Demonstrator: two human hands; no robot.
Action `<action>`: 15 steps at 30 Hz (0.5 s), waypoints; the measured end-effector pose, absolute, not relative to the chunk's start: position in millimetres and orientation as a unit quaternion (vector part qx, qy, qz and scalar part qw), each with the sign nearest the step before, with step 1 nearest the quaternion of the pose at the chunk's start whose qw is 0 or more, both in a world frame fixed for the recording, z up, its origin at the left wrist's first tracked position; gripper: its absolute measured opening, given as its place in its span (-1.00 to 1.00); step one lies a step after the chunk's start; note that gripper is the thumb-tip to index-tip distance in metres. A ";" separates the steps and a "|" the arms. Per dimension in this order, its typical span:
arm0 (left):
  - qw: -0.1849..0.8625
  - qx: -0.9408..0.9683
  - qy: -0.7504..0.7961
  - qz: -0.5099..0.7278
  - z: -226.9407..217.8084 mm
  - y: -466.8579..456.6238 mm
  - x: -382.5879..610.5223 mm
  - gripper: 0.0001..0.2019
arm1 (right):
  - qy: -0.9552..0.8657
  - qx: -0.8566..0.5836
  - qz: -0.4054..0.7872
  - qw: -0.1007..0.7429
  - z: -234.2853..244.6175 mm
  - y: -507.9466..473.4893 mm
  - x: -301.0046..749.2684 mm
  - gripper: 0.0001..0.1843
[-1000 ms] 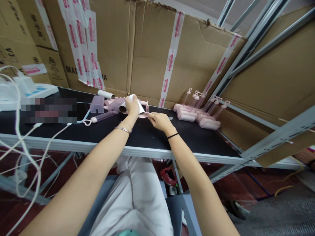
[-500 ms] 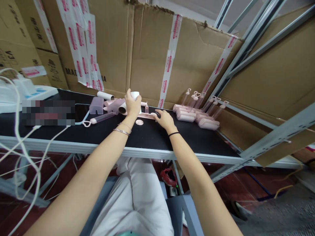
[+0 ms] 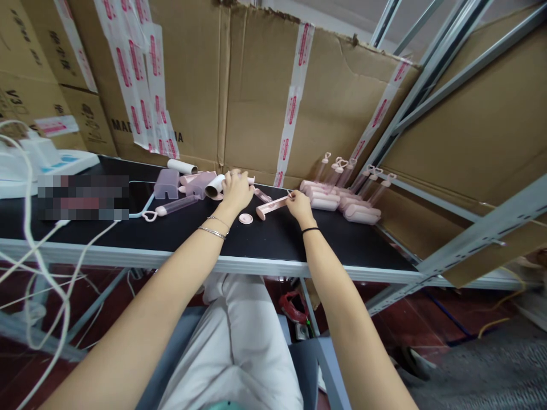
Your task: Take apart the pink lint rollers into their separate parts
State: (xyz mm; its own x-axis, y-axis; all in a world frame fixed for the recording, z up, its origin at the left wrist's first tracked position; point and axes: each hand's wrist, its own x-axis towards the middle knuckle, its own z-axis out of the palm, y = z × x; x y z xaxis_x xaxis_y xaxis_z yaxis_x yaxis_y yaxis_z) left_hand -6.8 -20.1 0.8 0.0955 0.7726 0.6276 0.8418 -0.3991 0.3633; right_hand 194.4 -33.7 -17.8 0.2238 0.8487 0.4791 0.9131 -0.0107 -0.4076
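grip of right hand (image 3: 299,206) clamped on one end of pink handle (image 3: 271,207), which stretches toward its 9 o'clock above black bench (image 3: 342,245). left hand (image 3: 236,192) rests on white roll (image 3: 213,185) at its 10 o'clock; whether its grip clasps it, cannot tell. pink disc (image 3: 245,218) lies at its 5 o'clock.

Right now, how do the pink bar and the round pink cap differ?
The pink bar is long and narrow; the round pink cap is a small disc. The right hand grips the pink bar's end; the round pink cap lies untouched on the black table. Both are pale pink.
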 end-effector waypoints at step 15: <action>-0.338 -0.734 -0.504 -0.305 -12.0 -10.1 5.8 -0.57 | -0.648 -0.567 -0.161 0.482 -2.6 -51.1 163.8 -0.79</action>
